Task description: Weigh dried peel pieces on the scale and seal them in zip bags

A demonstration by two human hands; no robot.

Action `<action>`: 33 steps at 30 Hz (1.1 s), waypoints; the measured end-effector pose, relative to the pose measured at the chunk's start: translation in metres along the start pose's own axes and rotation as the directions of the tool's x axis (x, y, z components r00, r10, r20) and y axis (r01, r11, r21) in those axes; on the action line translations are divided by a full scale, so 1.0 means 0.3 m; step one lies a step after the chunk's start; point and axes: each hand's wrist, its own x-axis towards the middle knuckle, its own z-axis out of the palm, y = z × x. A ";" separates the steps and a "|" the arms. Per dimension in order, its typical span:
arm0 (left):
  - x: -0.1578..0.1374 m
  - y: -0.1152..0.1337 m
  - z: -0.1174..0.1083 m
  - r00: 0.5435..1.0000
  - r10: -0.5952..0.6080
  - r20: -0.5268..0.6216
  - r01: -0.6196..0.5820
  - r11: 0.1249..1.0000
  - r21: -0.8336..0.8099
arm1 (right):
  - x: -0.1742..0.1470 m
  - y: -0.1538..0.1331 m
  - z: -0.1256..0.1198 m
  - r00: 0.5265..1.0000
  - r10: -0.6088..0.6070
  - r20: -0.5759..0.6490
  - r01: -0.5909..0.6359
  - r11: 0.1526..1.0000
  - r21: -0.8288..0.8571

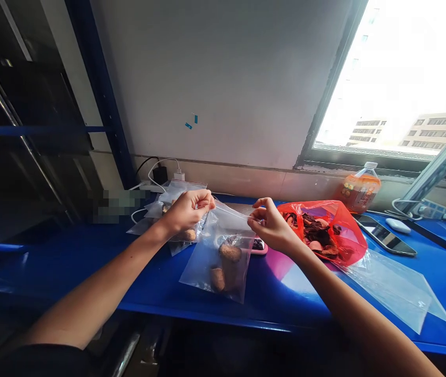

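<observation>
Between my two hands hangs a clear zip bag (pixel 203 264) with a few brown, rough, rounded pieces (pixel 229 253) in its lower part. My left hand (pixel 193 208) pinches the bag's top edge at its left corner. At the right end of that edge, the fingers of my right hand (pixel 268 224) are closed on it. Behind the bag, a pink-edged device (pixel 260 246) shows only in part. More filled clear bags (pixel 185 186) lie behind my left hand. A red plastic bag (pixel 348 230) holding dark and pinkish dried pieces (pixel 319 233) sits open beyond my right hand.
Flat clear bags (pixel 391 293) lie on the blue table (pixel 148 285) at right. Behind them are a phone (pixel 388 235), a white case (pixel 398 225) and an orange drink bottle (pixel 361 187). Chargers with cables (pixel 178 175) stand by the wall at left.
</observation>
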 end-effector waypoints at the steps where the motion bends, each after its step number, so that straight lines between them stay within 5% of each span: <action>1: 0.002 -0.004 -0.004 1.000 0.002 -0.013 -0.002 1.000 -0.006 | 0.002 0.006 0.000 1.000 -0.006 -0.007 0.006 1.000 -0.007; 10: 0.012 -0.054 -0.033 0.998 0.052 -0.028 -0.052 0.999 -0.011 | 0.002 0.016 -0.011 0.999 0.001 -0.040 -0.006 0.993 -0.117; 18: -0.019 0.051 -0.061 0.989 0.093 -0.112 -0.098 0.995 -0.037 | -0.009 -0.021 -0.070 0.985 -0.123 -0.121 0.073 0.934 -0.351; 23: -0.064 0.174 -0.187 0.879 0.227 -0.418 -0.284 0.956 -0.079 | -0.071 -0.121 -0.254 0.907 -0.157 -0.392 0.092 0.980 -0.178; 25: -0.056 0.206 -0.256 0.837 0.286 -0.466 -0.318 0.948 0.011 | -0.115 -0.144 -0.317 0.851 -0.159 -0.500 0.141 0.987 -0.074; 27: -0.011 0.200 -0.326 0.742 0.377 -0.555 -0.350 0.923 0.160 | -0.157 -0.126 -0.364 0.819 -0.146 -0.554 0.131 0.989 -0.067; 30: 0.108 0.107 -0.410 0.700 0.357 -0.619 -0.229 0.932 0.279 | -0.198 -0.015 -0.411 0.880 -0.055 -0.471 -0.048 0.978 -0.204; 33: 0.224 -0.040 -0.442 0.820 0.032 -0.571 0.059 0.988 0.140 | -0.198 0.136 -0.436 0.965 0.117 -0.234 -0.208 0.886 -0.415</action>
